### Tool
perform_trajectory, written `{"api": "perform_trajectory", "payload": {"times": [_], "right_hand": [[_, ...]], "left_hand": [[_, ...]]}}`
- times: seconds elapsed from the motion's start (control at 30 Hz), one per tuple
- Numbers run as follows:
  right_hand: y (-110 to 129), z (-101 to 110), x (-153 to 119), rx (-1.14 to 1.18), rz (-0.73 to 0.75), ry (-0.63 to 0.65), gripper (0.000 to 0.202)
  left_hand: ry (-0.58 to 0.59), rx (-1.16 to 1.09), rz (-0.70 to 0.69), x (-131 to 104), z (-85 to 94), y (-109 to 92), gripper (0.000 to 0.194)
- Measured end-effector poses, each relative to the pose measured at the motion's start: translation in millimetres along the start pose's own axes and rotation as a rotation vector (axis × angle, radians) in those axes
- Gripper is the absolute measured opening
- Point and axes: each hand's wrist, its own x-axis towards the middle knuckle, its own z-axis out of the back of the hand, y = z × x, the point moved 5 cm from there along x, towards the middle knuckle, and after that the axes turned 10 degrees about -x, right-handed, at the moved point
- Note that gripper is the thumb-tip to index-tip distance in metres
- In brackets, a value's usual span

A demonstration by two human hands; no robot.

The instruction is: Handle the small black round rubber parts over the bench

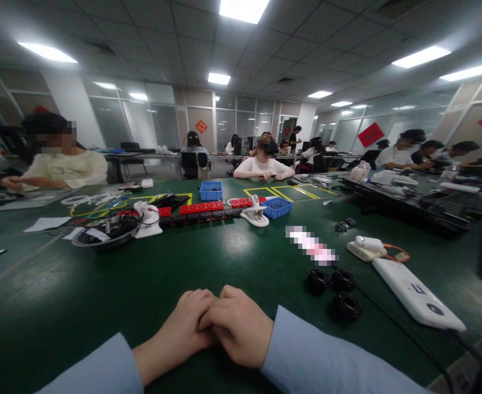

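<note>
My left hand (183,325) and my right hand (238,325) rest together on the green table (142,279) near its front edge. Their curled fingers meet and overlap, the right hand's fingers lying against the left. What lies between them, if anything, is hidden. To the right of my right hand are three black rings (348,306). A phone-like item (311,245), blurred out, lies beyond them. Farther right sits a long white device (419,294) with a black cable.
Across the table stand a metal bowl of cables (101,236), a row of red and black blocks (202,208), a white clip stand (255,213) and blue bins (210,190) (277,207). A black tray (408,202) is at right. Several people sit around.
</note>
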Motion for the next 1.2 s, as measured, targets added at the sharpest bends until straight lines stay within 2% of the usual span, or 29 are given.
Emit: {"api": "perform_trajectory", "payload": {"times": [0.17,0.33,0.6,0.73,0.9,1.2], "right_hand": [[2,1,-2,0.016,-0.047,0.017,0.03],[-2,4,-3,-0.114,-0.109,0.023,0.005],[-29,7,-2,-0.222,-0.363,0.035,0.035],[-35,6,-3,-0.245,-0.447,0.035,0.036],[-27,9,-4,-0.183,-0.418,-0.028,0.032],[-20,4,-3,-0.175,-0.375,0.007,0.022]], "left_hand": [[0.009,-0.009,-0.017,-1,1.8,-1,0.006],[-0.013,-0.023,0.016,1,1.2,4,0.012],[-0.007,-0.004,0.022,1,0.5,10,0.028],[-0.004,0.0,0.009,1,-0.1,11,0.028],[-0.025,0.011,0.016,2,0.0,12,0.028],[-0.019,-0.017,0.023,0,0.4,9,0.022]]}}
